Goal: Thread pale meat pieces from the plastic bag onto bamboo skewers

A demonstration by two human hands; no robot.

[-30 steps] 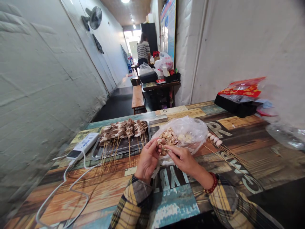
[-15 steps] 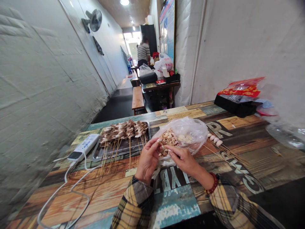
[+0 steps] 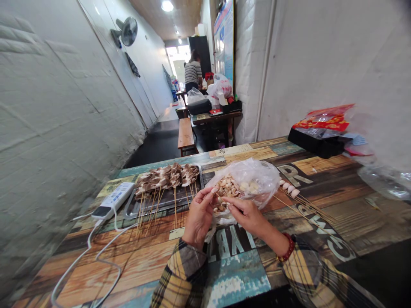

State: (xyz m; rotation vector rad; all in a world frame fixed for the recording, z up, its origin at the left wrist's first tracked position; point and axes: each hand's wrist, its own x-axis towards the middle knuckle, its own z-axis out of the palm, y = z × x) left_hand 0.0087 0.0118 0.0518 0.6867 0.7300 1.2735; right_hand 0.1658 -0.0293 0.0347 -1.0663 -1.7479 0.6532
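Not much is changing for us over the last second. We're keeping our left hand pinched narrow, thumb and forefinger closing on a small pale clove that's looking like garlic. Our right hand is sitting just beside it, also pinching tight, but whatever those fingertips are gripping is showing up too small for us to tell. Both hands are hanging around the same spot as before, at the near edge of the clear plastic bag, where a pile of cloves is lying. Main difference: our view is tilting up a hair, so the ceiling lamp is showing whole instead of getting cut off. On the worktop, the skewers of brown pieces are staying put on the metal tray, near the power strip, and the skewered cloves are still lying just right of the bag.
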